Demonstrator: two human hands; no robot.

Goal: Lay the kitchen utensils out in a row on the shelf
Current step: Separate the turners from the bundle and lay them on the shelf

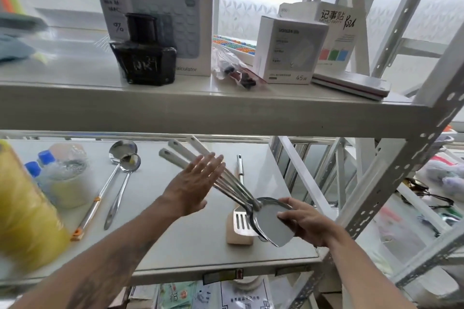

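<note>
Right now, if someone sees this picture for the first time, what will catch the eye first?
Most likely the two hands in the middle: the right hand holds a bundle of steel utensils by their heads over the lower shelf, while the left hand is spread open over their handles. Next, two ladles lie side by side on the left of that shelf. Above, a large calculator box stands behind a dark ink bottle.

yellow container: blurred, cut off by the left edge
bundled handles: partly hidden behind the left hand
far-left clutter: too blurred to tell
</note>
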